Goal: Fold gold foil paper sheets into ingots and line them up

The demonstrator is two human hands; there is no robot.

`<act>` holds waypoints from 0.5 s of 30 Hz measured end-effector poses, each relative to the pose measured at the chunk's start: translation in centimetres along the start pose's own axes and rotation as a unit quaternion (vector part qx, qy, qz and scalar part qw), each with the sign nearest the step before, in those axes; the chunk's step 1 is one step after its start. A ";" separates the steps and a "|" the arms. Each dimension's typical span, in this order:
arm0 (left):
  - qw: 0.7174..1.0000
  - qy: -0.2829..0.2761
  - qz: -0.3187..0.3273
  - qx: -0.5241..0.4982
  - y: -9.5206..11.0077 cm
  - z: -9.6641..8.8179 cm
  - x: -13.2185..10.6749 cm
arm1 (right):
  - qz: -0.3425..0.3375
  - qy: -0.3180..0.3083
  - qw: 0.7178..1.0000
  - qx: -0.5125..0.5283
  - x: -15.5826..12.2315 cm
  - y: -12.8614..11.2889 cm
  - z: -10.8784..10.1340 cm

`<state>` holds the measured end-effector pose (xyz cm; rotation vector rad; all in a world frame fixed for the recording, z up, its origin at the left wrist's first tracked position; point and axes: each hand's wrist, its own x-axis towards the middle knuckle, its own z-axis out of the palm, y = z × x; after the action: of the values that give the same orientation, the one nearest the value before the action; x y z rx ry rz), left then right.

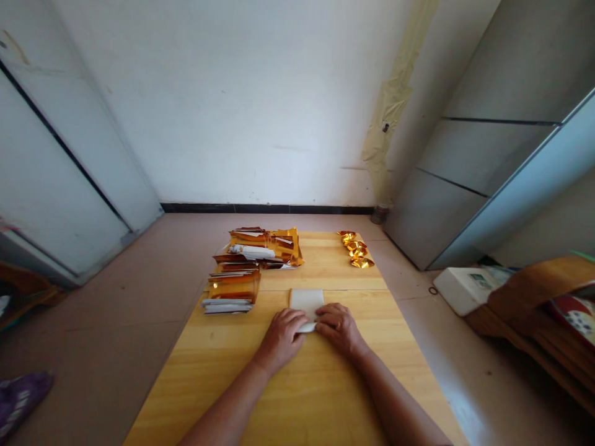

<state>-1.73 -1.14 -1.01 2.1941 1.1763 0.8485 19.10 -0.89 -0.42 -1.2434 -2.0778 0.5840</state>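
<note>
A small whitish rectangular sheet, apparently paper (307,300), lies in the middle of the wooden table (297,390). Its near edge is curled or folded over toward the middle. My left hand (284,334) grips the left end of that folded edge, fingers bent together. At the other end, my right hand (339,328) presses and pinches the fold with closed fingers. Beyond my left hand sit stacks of shiny amber-gold foil sheets (235,286) with white layers between them. Several crumpled gold foil pieces (357,249) form a column at the far right of the table.
A white wall (260,111) with a dark baseboard stands behind the table. To the right are a grey refrigerator (465,161), a white box (458,288) and wooden furniture (525,316). A purple item (23,399) lies at the lower left, and a cabinet (60,155) stands on the left.
</note>
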 end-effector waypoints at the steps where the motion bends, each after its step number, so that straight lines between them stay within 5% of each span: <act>1: 1.000 0.015 -0.009 -0.020 -0.2 0.1 0.2 | -0.002 0.005 1.000 0.019 0.1 0.0 -0.1; 8: 0.976 0.104 -0.141 -0.131 -0.5 -0.1 1.9 | 0.021 -0.006 0.995 0.102 -0.1 -0.5 -1.0; 15: 0.977 0.094 -0.190 -0.009 -0.2 0.3 2.9 | 0.148 0.078 0.986 -0.002 2.3 0.0 1.6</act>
<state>-0.35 1.38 -0.51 1.8160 1.6064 0.9072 17.17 1.08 -0.89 -1.5629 -1.7806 0.5913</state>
